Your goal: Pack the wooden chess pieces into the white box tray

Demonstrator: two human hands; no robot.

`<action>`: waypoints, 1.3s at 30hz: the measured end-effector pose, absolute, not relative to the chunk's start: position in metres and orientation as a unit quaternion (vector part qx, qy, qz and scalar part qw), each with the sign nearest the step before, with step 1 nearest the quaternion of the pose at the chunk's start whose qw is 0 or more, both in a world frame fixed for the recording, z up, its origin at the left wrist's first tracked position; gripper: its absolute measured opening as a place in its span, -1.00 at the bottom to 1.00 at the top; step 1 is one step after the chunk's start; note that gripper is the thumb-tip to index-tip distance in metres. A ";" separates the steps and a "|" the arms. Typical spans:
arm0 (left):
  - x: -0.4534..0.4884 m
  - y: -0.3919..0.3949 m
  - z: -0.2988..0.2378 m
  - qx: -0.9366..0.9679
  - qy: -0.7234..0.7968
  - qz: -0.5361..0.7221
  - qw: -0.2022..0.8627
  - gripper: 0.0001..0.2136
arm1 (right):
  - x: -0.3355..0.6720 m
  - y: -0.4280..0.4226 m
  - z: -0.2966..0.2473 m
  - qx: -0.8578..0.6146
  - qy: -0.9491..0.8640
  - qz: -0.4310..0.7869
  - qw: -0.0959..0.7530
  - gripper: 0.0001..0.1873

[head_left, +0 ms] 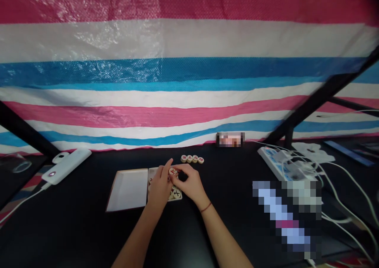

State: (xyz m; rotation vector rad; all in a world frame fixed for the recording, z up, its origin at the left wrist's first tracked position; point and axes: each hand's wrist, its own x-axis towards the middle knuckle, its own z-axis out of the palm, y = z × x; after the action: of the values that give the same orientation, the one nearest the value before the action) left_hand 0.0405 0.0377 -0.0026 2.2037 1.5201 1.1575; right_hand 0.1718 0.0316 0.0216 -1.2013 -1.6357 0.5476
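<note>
A shallow box of Chinese chess pieces lies on the black table, its white-lined lid folded out flat to the left. My left hand rests over the box with its fingers stretched out, hiding much of the inside. From the right, my right hand reaches in, thumb and index finger closed around a round piece with a red character. That piece is held above the box, beside my left fingers. Just beyond my hands, a short row of red-marked pieces lies on the table.
A white power bank with a cable lies at the left. At the back stands a blurred phone-like object. A power strip with tangled white cables and a pixelated device occupy the right. Striped sheeting hangs behind the table.
</note>
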 end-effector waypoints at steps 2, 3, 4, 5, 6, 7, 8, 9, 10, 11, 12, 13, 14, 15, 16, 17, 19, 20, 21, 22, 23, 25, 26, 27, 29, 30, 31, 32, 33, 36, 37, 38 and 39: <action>0.039 0.039 0.000 0.773 0.486 0.399 0.086 -0.55 | 0.179 0.034 0.019 -0.511 -0.660 0.210 0.508 -0.79; 0.037 0.039 0.001 0.782 0.471 0.402 0.075 -0.55 | 0.185 0.037 0.016 -0.529 -0.641 0.196 0.520 -0.79; 0.034 0.040 0.003 0.788 0.459 0.405 0.066 -0.54 | 0.193 0.039 0.013 -0.555 -0.614 0.175 0.533 -0.78; 0.029 0.040 0.005 0.791 0.455 0.405 0.058 -0.53 | 0.203 0.042 0.009 -0.586 -0.581 0.148 0.544 -0.77; 0.023 0.040 0.006 0.791 0.457 0.404 0.053 -0.52 | 0.214 0.045 0.005 -0.620 -0.548 0.118 0.548 -0.76; 0.016 0.041 0.007 0.790 0.460 0.402 0.048 -0.55 | 0.225 0.048 0.000 -0.654 -0.520 0.083 0.544 -0.73; 0.009 0.041 0.007 0.789 0.465 0.399 0.044 -0.59 | 0.236 0.051 -0.004 -0.679 -0.506 0.056 0.530 -0.70; 0.002 0.041 0.006 0.787 0.469 0.399 0.037 -0.64 | 0.246 0.054 -0.009 -0.696 -0.501 0.042 0.513 -0.68; -0.005 0.041 0.005 0.782 0.476 0.401 0.032 -0.67 | 0.253 0.057 -0.014 -0.707 -0.504 0.035 0.496 -0.67; -0.011 0.042 0.004 0.777 0.482 0.403 0.030 -0.70 | 0.259 0.059 -0.019 -0.714 -0.509 0.033 0.480 -0.67; -0.015 0.043 0.002 0.772 0.489 0.405 0.031 -0.71 | 0.262 0.060 -0.022 -0.720 -0.514 0.032 0.465 -0.67; -0.018 0.044 0.000 0.767 0.496 0.406 0.035 -0.72 | 0.263 0.062 -0.026 -0.726 -0.517 0.031 0.452 -0.67; -0.020 0.045 -0.002 0.763 0.501 0.406 0.041 -0.73 | 0.262 0.063 -0.028 -0.732 -0.520 0.031 0.440 -0.68; -0.021 0.046 -0.003 0.760 0.506 0.404 0.046 -0.73 | 0.261 0.063 -0.030 -0.738 -0.521 0.032 0.429 -0.68; -0.021 0.047 -0.004 0.759 0.509 0.402 0.050 -0.73 | 0.259 0.064 -0.031 -0.743 -0.521 0.033 0.419 -0.69; -0.021 0.048 -0.005 0.760 0.509 0.400 0.052 -0.74 | 0.257 0.064 -0.031 -0.746 -0.523 0.035 0.410 -0.70; -0.020 0.049 -0.006 0.764 0.507 0.396 0.054 -0.75 | 0.254 0.064 -0.031 -0.748 -0.528 0.039 0.400 -0.72; -0.020 0.049 -0.006 0.764 0.507 0.396 0.055 -0.75 | 0.254 0.064 -0.031 -0.748 -0.531 0.039 0.396 -0.73; -0.020 0.049 -0.006 0.764 0.506 0.397 0.057 -0.76 | 0.254 0.064 -0.031 -0.749 -0.533 0.039 0.391 -0.73; -0.020 0.049 -0.006 0.762 0.507 0.398 0.059 -0.76 | 0.255 0.064 -0.031 -0.750 -0.535 0.039 0.386 -0.74; -0.020 0.049 -0.005 0.760 0.509 0.398 0.062 -0.76 | 0.255 0.064 -0.032 -0.752 -0.536 0.040 0.381 -0.74; -0.021 0.049 -0.005 0.758 0.513 0.398 0.069 -0.76 | 0.256 0.064 -0.033 -0.760 -0.535 0.043 0.367 -0.73; -0.022 0.048 -0.005 0.758 0.513 0.396 0.072 -0.76 | 0.257 0.064 -0.033 -0.765 -0.533 0.045 0.359 -0.72; -0.022 0.048 -0.005 0.759 0.513 0.395 0.075 -0.76 | 0.257 0.064 -0.034 -0.769 -0.531 0.046 0.352 -0.72; -0.022 0.048 -0.006 0.760 0.511 0.394 0.077 -0.77 | 0.257 0.064 -0.035 -0.774 -0.530 0.047 0.343 -0.73; -0.022 0.048 -0.007 0.761 0.510 0.393 0.078 -0.77 | 0.256 0.065 -0.035 -0.775 -0.530 0.046 0.342 -0.75; -0.022 0.048 -0.007 0.762 0.510 0.391 0.079 -0.77 | 0.256 0.065 -0.036 -0.775 -0.529 0.045 0.343 -0.76; -0.022 0.047 -0.008 0.762 0.511 0.389 0.081 -0.77 | 0.256 0.065 -0.036 -0.774 -0.528 0.044 0.345 -0.76; -0.021 0.047 -0.008 0.763 0.511 0.387 0.082 -0.77 | 0.256 0.065 -0.036 -0.774 -0.527 0.044 0.349 -0.76; -0.021 0.046 -0.007 0.764 0.509 0.387 0.086 -0.78 | 0.257 0.065 -0.037 -0.770 -0.528 0.042 0.356 -0.76; -0.020 0.046 -0.006 0.764 0.509 0.387 0.088 -0.78 | 0.257 0.065 -0.037 -0.768 -0.530 0.041 0.357 -0.76; -0.020 0.046 -0.006 0.763 0.510 0.387 0.089 -0.78 | 0.257 0.064 -0.036 -0.767 -0.531 0.039 0.358 -0.76; -0.020 0.046 -0.005 0.762 0.511 0.387 0.090 -0.78 | 0.256 0.064 -0.036 -0.765 -0.533 0.037 0.359 -0.77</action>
State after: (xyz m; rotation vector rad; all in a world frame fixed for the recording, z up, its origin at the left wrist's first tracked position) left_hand -0.0204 0.0459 -0.0051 2.2663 1.5181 1.1518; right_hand 0.2565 0.0641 -0.0356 -1.9730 -1.3744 0.0962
